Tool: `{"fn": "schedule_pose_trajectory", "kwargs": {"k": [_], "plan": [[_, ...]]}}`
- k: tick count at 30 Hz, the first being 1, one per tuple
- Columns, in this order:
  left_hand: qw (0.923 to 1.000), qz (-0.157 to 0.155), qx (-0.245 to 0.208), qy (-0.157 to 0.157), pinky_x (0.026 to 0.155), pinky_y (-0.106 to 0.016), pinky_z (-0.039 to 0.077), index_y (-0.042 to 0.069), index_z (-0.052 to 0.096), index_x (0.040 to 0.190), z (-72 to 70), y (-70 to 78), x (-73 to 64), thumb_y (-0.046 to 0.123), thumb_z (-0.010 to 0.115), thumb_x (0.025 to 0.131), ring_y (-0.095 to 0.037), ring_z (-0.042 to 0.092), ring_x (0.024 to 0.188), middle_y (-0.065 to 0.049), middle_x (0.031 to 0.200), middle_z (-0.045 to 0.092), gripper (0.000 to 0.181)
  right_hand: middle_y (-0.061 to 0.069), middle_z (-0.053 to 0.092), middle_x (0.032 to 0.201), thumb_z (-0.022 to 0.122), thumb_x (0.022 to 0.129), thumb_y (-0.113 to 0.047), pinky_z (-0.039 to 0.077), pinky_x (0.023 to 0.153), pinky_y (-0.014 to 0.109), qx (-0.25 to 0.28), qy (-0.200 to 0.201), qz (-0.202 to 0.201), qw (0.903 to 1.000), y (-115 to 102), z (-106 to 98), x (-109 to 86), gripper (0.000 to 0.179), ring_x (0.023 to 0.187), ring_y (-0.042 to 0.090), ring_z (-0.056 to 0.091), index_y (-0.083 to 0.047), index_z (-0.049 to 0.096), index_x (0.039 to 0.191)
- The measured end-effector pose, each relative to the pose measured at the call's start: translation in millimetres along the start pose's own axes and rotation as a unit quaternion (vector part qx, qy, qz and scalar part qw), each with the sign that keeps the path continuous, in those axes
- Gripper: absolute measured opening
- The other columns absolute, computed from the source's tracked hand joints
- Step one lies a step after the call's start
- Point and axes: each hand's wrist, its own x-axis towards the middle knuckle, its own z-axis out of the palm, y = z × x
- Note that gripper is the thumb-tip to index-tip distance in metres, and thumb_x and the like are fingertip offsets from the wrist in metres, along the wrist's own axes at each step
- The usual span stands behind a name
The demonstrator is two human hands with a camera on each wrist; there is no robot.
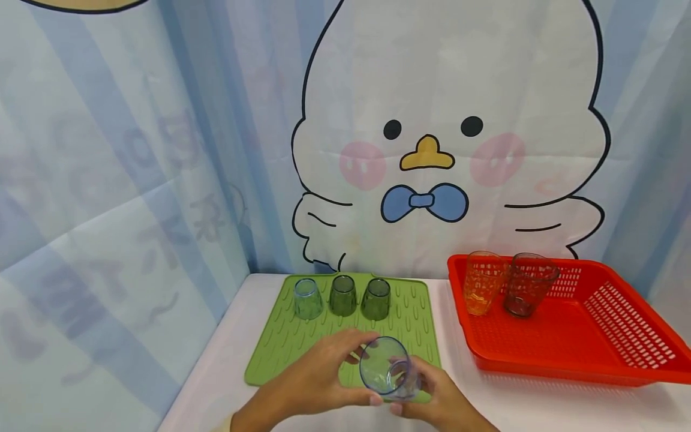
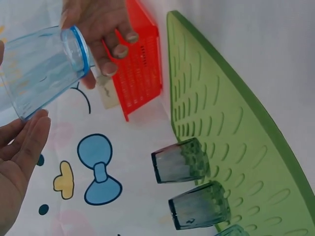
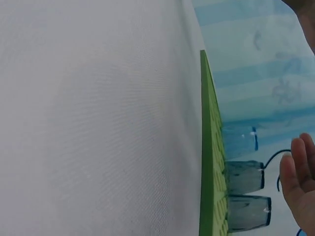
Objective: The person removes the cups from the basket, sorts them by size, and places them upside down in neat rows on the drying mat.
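Both hands hold a clear, blue-tinted glass tumbler [image 1: 384, 365] above the front of the green drying mat [image 1: 270, 360], its mouth facing me. My left hand [image 1: 324, 375] pinches it near the rim, thumb below and fingers above. At the narrower base, my right hand [image 1: 434, 393] grips it between thumb and fingers. The left wrist view shows the tumbler [image 2: 44, 71] lying sideways between the two hands. In the right wrist view the tumbler is out of sight, and part of the right hand [image 3: 300, 184] shows at the edge.
On the mat's back left, a pale blue glass [image 1: 308, 300] and two dark glasses [image 1: 342, 296] [image 1: 376, 299] stand in a row, narrow ends up. A red basket [image 1: 561, 372] at right contains an amber glass [image 1: 483, 285] and a dark glass [image 1: 529, 285]. Behind hangs a printed curtain [image 1: 432, 72].
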Motion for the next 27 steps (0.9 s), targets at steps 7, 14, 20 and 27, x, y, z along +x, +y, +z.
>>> {"fn": "schedule_pose_trajectory", "kwargs": {"k": [7, 14, 20, 27], "plan": [[0.9998, -0.017, 0.012, -0.007, 0.090, -0.020, 0.054, 0.013, 0.046, 0.147, -0.1, -4.3, -3.0, 0.046, 0.078, 0.085, -0.007, 0.062, 0.108, 0.001, 0.126, 0.059, 0.077, 0.026, 0.059, 0.133, 0.072, 0.093, -0.014, 0.051, 0.094, 0.022, 0.027, 0.003, -0.007, 0.9996, -0.1, -3.6, -2.6, 0.064, 0.111, 0.010, 0.065, 0.005, 0.042, 0.147], [0.9986, -0.049, 0.013, -0.017, 0.089, -0.023, 0.055, 0.013, 0.048, 0.146, -0.8, -9.5, -4.2, 0.048, 0.077, 0.085, -0.007, 0.062, 0.108, 0.002, 0.126, 0.061, 0.076, 0.015, 0.060, 0.129, 0.071, 0.093, -0.011, 0.055, 0.092, 0.028, 0.039, 0.013, -0.011, 0.9991, -0.9, -7.0, -4.9, 0.063, 0.107, 0.016, 0.065, 0.004, 0.042, 0.147], [0.9982, -0.057, 0.004, -0.019, 0.088, -0.022, 0.055, 0.010, 0.050, 0.144, 0.3, -15.4, -6.1, 0.046, 0.080, 0.083, -0.004, 0.061, 0.106, -0.001, 0.125, 0.062, 0.076, 0.010, 0.060, 0.128, 0.069, 0.094, -0.010, 0.058, 0.088, 0.034, 0.067, 0.014, -0.019, 0.9975, -2.2, -9.4, -6.7, 0.066, 0.106, 0.021, 0.067, 0.006, 0.035, 0.149], [0.9977, -0.064, -0.003, -0.020, 0.087, -0.023, 0.056, 0.010, 0.055, 0.137, 3.7, -22.9, -8.3, 0.045, 0.081, 0.083, -0.007, 0.063, 0.106, -0.002, 0.123, 0.064, 0.070, 0.007, 0.060, 0.130, 0.067, 0.094, -0.006, 0.058, 0.089, 0.033, 0.081, 0.021, -0.030, 0.9960, -6.2, -9.0, -5.3, 0.065, 0.107, 0.020, 0.066, 0.007, 0.035, 0.148]]}}
